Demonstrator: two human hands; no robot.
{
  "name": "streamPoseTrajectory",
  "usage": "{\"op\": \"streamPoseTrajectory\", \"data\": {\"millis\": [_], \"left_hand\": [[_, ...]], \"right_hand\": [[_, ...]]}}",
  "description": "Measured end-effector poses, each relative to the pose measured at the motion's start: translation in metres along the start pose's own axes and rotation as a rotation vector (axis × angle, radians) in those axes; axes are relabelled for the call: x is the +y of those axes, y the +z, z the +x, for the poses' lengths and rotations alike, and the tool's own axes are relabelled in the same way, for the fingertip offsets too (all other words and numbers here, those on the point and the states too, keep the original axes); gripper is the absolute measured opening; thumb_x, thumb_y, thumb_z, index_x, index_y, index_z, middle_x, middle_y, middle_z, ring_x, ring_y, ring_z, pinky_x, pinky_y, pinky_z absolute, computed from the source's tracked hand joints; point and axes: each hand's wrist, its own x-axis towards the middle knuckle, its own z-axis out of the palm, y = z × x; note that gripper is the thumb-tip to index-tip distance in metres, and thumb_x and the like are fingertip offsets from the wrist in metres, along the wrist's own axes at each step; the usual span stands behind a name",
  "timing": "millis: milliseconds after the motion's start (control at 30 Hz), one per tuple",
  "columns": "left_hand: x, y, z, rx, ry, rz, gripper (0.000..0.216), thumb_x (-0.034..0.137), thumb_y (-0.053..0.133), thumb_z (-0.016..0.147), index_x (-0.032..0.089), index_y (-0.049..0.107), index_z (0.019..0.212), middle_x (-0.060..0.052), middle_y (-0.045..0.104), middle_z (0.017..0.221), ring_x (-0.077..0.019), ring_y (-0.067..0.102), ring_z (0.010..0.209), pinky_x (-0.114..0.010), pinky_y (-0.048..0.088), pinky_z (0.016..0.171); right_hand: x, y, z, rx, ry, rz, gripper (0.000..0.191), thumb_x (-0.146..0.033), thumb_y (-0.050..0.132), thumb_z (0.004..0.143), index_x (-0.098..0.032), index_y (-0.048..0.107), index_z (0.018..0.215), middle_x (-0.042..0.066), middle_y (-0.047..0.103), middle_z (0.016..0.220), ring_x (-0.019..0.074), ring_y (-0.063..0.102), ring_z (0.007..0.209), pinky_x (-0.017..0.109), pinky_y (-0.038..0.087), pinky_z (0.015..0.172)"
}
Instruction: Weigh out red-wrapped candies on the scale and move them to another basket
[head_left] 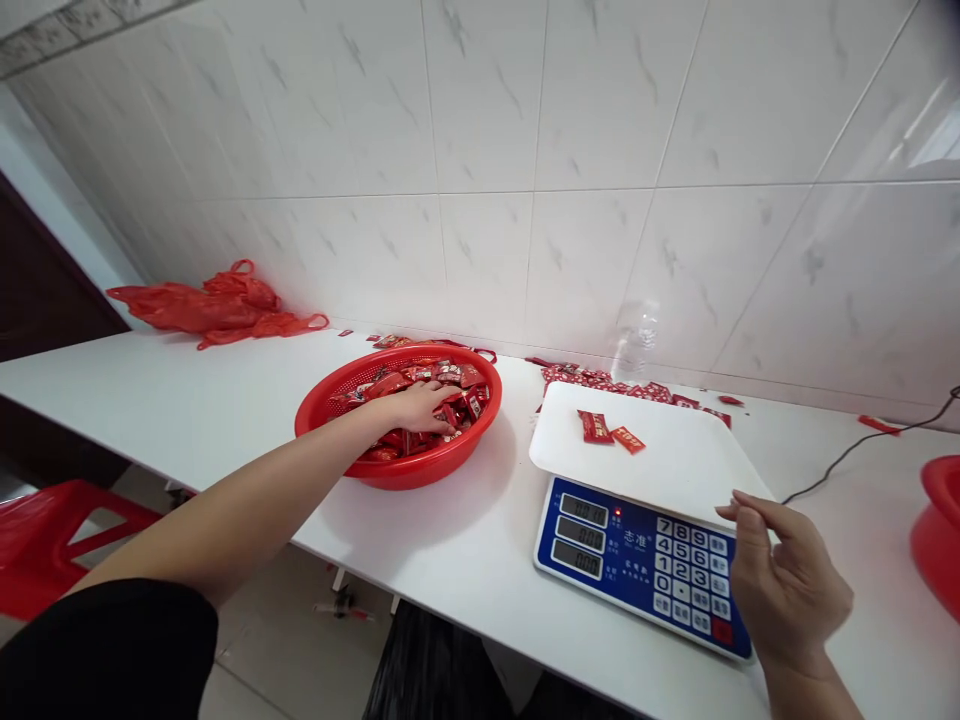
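My left hand (pixel 427 405) reaches into a round red plastic basket (pixel 405 475) filled with small red wrapped packets (pixel 390 383). Its fingers are stretched out over the packets, and no packet shows clearly gripped. Over the right front corner of a digital scale (pixel 637 570), my right hand (pixel 791 575) hovers with curled fingers and the thumb near the index finger; I see nothing between them. On the scale's white tray (pixel 675 470) lie a red wrapped packet (pixel 595 427) and a flatter red-orange packet (pixel 628 439). The scale has a blue keypad panel and lit displays.
Red plastic bags (pixel 217 305) lie at the table's far left. Small red packets (pixel 600 380) are strewn along the wall behind the scale, near a clear plastic bottle (pixel 637 345). A black cable (pixel 862 440) runs right, towards another red container (pixel 941 530). A red stool (pixel 67 540) stands lower left.
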Motion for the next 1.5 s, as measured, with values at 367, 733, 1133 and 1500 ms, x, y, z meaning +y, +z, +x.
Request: {"op": "streamPoseTrajectory", "data": {"millis": [367, 733, 1133, 1500], "left_hand": [[-0.005, -0.049, -0.006, 0.323, -0.189, -0.212, 0.044, 0.035, 0.061, 0.075, 0.025, 0.058, 0.118, -0.003, 0.068, 0.095, -0.0199, 0.065, 0.073, -0.027, 0.048, 0.064], [0.038, -0.049, 0.019, 0.464, -0.037, 0.036, 0.039, 0.016, 0.046, 0.082, 0.020, 0.056, 0.120, -0.010, 0.063, 0.112, -0.0278, 0.062, 0.099, -0.034, 0.047, 0.083], [0.192, 0.003, 0.043, 0.143, 0.483, -0.601, 0.036, 0.024, 0.035, 0.093, 0.022, 0.050, 0.126, -0.008, 0.062, 0.116, -0.0181, 0.060, 0.103, -0.034, 0.051, 0.089], [0.229, 0.031, 0.070, -0.024, 0.575, -0.134, 0.066, 0.063, 0.031, 0.091, 0.028, 0.034, 0.146, -0.011, 0.023, 0.158, -0.0358, 0.004, 0.146, -0.060, 0.008, 0.112]], "right_hand": [[0.001, -0.002, -0.002, -0.021, 0.101, 0.045, 0.015, -0.026, 0.059, 0.089, -0.015, 0.068, 0.094, 0.004, 0.068, 0.075, 0.0180, 0.065, 0.072, 0.033, 0.053, 0.072], [0.004, 0.001, 0.002, -0.045, 0.137, 0.106, 0.018, -0.030, 0.057, 0.090, -0.017, 0.067, 0.094, 0.003, 0.066, 0.070, 0.0158, 0.064, 0.067, 0.033, 0.053, 0.070], [0.001, 0.005, 0.009, -0.052, 0.131, 0.095, 0.018, -0.031, 0.054, 0.091, -0.018, 0.067, 0.095, 0.001, 0.066, 0.068, 0.0153, 0.064, 0.066, 0.032, 0.054, 0.069], [0.000, 0.005, 0.007, -0.096, 0.154, 0.086, 0.021, -0.033, 0.053, 0.092, -0.018, 0.067, 0.096, 0.001, 0.066, 0.069, 0.0148, 0.063, 0.066, 0.030, 0.053, 0.068]]}}
